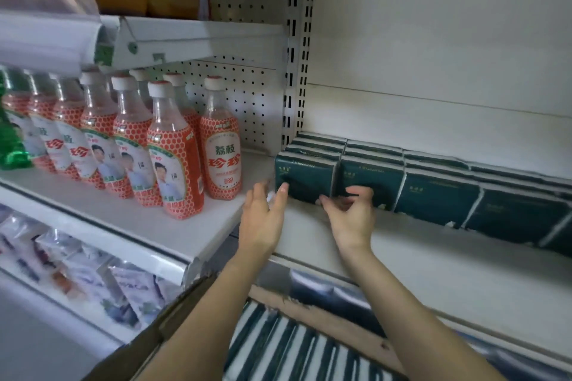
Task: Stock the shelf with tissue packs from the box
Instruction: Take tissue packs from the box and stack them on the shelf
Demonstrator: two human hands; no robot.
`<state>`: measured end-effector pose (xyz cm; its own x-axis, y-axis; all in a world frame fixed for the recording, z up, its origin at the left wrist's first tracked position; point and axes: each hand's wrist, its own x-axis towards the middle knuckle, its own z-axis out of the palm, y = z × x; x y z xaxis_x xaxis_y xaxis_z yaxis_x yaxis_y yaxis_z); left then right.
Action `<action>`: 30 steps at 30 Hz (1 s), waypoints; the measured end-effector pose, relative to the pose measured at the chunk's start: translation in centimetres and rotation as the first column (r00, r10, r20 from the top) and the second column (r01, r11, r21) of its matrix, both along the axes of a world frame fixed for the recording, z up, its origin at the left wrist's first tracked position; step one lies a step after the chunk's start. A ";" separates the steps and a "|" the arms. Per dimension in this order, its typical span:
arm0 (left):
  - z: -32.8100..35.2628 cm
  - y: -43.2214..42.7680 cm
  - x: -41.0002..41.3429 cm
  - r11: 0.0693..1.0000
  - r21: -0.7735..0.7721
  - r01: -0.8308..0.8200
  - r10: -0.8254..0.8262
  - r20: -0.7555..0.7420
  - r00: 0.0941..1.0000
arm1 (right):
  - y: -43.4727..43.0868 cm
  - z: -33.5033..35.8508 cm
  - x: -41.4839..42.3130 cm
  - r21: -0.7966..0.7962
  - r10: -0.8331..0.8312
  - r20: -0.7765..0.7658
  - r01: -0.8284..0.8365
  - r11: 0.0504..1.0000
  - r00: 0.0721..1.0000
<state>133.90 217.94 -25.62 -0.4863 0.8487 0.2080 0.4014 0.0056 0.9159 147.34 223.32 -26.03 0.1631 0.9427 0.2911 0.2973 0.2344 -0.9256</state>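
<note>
The left hand is held with fingers straight, touching the end of the tissue packs lined on the shelf. The right hand is curled at their lower edge; whether it pinches anything cannot be told.

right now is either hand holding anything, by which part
Left hand holds nothing; straight fingers touch the left end of the leftmost tissue pack. Right hand curls at the packs' lower edge; grip cannot be told.

Shop aisle, dim soft light. White perforated metal back panel at left. Slotted white steel upright divides it from a smooth white rear panel. White metal upper shelf casts shadow beneath. Plain white shelf board at right.
</note>
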 end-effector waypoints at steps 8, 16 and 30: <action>-1.3 -13.6 3.5 0.995 0.021 0.096 -0.090 -0.178 0.980 | -11.6 1.8 5.0 -0.058 0.347 0.043 -0.344 0.937 0.937; -6.9 -28.4 8.1 0.978 -0.179 0.105 -0.129 -0.129 0.983 | -23.5 -3.9 12.5 -0.401 0.778 0.279 -0.668 0.627 0.563; -11.8 -36.3 9.7 0.820 -0.566 0.085 -0.440 -0.528 0.726 | -29.6 -11.4 13.8 -0.783 0.911 0.314 -0.469 0.408 0.268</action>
